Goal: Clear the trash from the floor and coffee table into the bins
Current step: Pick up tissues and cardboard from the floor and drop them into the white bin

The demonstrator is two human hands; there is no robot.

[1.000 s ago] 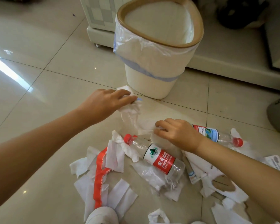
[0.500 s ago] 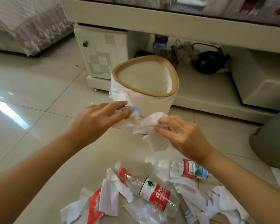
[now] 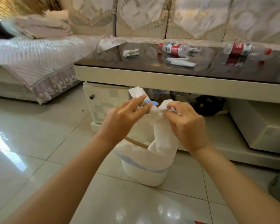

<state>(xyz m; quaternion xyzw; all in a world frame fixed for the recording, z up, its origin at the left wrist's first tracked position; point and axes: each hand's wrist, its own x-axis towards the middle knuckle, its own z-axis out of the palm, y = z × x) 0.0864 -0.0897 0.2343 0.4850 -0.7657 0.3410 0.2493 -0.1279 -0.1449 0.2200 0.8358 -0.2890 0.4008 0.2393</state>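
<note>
Both hands up over the bin (image 3: 142, 173), and both are full. The left hand (image 3: 121, 120) is pinched shut on a wad of white tissue (image 3: 136, 92) with a small blue scrap (image 3: 150, 102) poking out beside its fingertips. The right hand (image 3: 187, 125) is closed on a long strip of tissue paper (image 3: 164, 136) that hangs down and drapes onto the bin's plastic liner. The bin itself stands on the tiled floor (image 3: 39, 143), just in front of the coffee table's near edge.

So this looks like the drop step for a load of floor trash. What the next move calls for, by my reading: bring both hands squarely over the brown rim (image 3: 137, 143), open them, and make sure that trailing strip falls inside rather than over the side.

Plenty left afterwards. On the table (image 3: 152, 78) lie two red-labelled plastic bottles, one mid-table (image 3: 174, 48) and one toward the right end (image 3: 239, 49), plus crumpled tissues (image 3: 130, 52) and a flatter white piece (image 3: 179, 62) near the front edge.
</note>
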